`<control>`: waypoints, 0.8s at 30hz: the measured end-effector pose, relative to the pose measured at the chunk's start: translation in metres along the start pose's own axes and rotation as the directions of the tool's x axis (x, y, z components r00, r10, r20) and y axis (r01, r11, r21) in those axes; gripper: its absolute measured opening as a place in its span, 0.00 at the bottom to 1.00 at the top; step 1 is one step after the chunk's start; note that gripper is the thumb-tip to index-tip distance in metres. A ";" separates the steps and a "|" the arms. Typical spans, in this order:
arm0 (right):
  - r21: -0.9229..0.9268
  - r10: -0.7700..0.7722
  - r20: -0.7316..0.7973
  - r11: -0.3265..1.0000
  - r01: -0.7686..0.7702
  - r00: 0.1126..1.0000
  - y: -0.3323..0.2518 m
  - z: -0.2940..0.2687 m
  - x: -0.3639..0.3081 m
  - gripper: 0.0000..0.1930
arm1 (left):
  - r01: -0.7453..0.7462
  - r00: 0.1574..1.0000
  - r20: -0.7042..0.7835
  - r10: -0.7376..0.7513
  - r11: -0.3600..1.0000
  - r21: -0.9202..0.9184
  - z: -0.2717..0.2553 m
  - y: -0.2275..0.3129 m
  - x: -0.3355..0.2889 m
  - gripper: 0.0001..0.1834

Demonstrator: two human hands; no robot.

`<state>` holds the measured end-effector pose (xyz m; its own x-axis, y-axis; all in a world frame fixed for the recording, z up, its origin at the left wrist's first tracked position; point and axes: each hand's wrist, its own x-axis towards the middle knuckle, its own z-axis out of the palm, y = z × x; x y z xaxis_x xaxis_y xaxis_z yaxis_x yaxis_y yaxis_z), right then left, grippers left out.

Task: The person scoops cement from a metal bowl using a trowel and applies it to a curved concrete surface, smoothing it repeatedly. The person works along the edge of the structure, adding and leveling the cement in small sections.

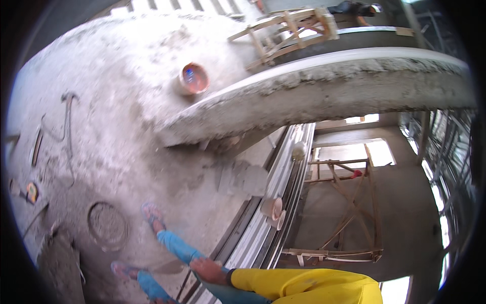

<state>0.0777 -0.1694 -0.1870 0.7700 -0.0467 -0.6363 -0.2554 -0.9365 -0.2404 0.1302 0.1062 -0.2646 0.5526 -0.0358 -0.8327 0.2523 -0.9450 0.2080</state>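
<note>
Fingers (196,264) of the bare right hand (208,271) rest on the blue cloth trouser leg (176,246), slightly bent; I cannot tell how far they spread or whether they grip anything. That leg stretches toward 10 o'clock from the hand. Just a brown sliver of the left hand (163,301) shows at the lower edge, its fingers unreadable.

Dusty, pale grey concrete floor (106,147) spreads from 9 to 12 o'clock, marked at 10 by a round, dark cement ring (108,226). At 12 stands an open, reddish round bucket (194,79); at 1, a long, curved, rough-edged concrete wall (324,96). Toward 2, a brown timber frame (351,205) stands in the grey room (405,202) with bright openings.
</note>
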 end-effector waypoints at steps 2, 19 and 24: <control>0.018 0.012 -0.041 1.000 -0.011 0.999 0.003 -0.010 0.009 0.13 | 0.006 1.000 0.016 -0.007 1.000 0.006 -0.026 0.032 0.022 0.22; -0.026 0.052 0.188 0.998 -0.048 0.981 0.007 -0.062 0.052 0.19 | 0.015 0.998 0.063 -0.021 0.995 0.094 -0.071 0.077 0.070 0.24; -0.002 0.065 0.195 0.998 -0.065 0.979 0.010 -0.054 0.049 0.19 | 0.021 0.997 0.068 -0.027 0.995 0.095 -0.069 0.079 0.070 0.25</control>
<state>0.1440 -0.2002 -0.1809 0.6231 -0.0385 -0.7812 -0.3039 -0.9322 -0.1965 0.2431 0.0513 -0.2708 0.4904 -0.0322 -0.8709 0.1870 -0.9722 0.1412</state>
